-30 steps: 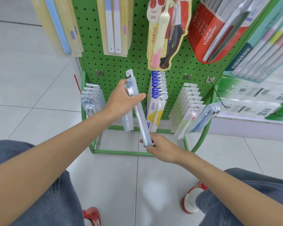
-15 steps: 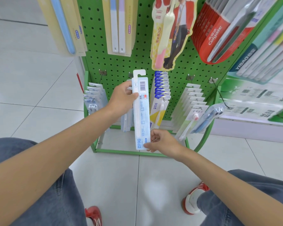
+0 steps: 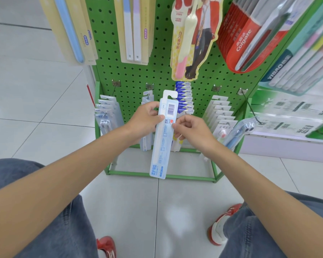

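Observation:
A long pale-blue toothbrush pack [image 3: 161, 144] hangs upright in front of the green pegboard rack [image 3: 157, 71], its barcoded back facing me and its hook tab at the top. My left hand [image 3: 145, 121] grips the pack's upper left edge, thumb across its front. My right hand [image 3: 191, 130] has curled fingers whose tips pinch the pack's right edge near a small red label, about a third of the way down.
Rows of toothbrush packs hang on pegs: grey ones [image 3: 106, 112] at lower left, blue ones [image 3: 185, 97] behind the held pack, white ones [image 3: 219, 116] at right. Red Colgate packs [image 3: 244, 40] hang upper right. My knees and red shoes [image 3: 220, 231] are below, on white tile.
The pack has turned from edge-on to back-facing and upright. My right hand let go of its bottom end and moved up to its right edge near the top.

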A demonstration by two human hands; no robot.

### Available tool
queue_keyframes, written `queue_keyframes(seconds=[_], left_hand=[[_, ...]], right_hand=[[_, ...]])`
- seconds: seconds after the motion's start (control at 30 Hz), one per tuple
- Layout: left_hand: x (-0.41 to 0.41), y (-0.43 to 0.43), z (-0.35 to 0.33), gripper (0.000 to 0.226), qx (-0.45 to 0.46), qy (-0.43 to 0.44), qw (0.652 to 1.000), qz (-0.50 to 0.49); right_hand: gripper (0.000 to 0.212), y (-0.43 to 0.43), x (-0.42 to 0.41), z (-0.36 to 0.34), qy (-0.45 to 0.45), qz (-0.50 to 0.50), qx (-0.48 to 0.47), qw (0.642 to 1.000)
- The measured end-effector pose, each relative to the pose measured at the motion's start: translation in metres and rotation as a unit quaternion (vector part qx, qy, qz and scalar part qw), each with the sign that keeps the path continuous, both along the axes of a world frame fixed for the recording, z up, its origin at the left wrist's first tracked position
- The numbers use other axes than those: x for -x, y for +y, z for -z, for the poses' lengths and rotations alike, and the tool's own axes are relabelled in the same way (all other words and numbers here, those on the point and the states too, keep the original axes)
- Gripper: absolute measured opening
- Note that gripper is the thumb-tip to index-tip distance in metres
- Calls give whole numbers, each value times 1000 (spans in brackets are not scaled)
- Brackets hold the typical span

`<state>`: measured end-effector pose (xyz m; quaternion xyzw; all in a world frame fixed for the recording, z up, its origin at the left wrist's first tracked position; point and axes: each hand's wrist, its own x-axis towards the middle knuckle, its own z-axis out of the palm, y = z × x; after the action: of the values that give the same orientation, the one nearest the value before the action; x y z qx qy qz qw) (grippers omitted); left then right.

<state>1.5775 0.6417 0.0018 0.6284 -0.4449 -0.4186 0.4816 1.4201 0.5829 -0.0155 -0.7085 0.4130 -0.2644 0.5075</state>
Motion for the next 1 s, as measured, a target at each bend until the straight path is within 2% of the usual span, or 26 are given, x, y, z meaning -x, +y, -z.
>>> queue_keyframes(seconds=[0.3, 0.47, 0.53, 0.63, 0.67, 0.77, 0.83, 0.9, 1.0], left_hand=[[1, -1, 4, 25, -9, -4, 1000, 21], [0, -1, 0, 25, -15, 37, 999, -11], [-2, -3, 0, 29, -19, 87, 994, -61], [-7, -5, -1, 30, -25, 162, 977, -137], [-8, -6, -1, 29, -25, 181, 971, -152], [-9, -5, -4, 31, -20, 220, 963, -152], [-9, -4, -4, 39, -23, 221, 966, -135], [-9, -3, -3, 53, -29, 217, 969, -112], [-8, -2, -5, 60, -34, 199, 976, -83]], right_hand=[[14, -10, -2, -22, -47, 23, 6, 999], [11, -9, -6, -14, -49, 40, 27, 998], [11, -5, -9, -7, -15, 43, 54, 997], [43, 8, -12, 5, 90, 22, 150, 984], [48, 12, -14, 8, 122, 10, 192, 974], [42, 22, -20, 20, 194, -34, 257, 946], [33, 22, -22, 25, 201, -43, 247, 947], [19, 21, -22, 24, 163, -42, 215, 962], [23, 20, -20, 20, 105, -23, 137, 985]])
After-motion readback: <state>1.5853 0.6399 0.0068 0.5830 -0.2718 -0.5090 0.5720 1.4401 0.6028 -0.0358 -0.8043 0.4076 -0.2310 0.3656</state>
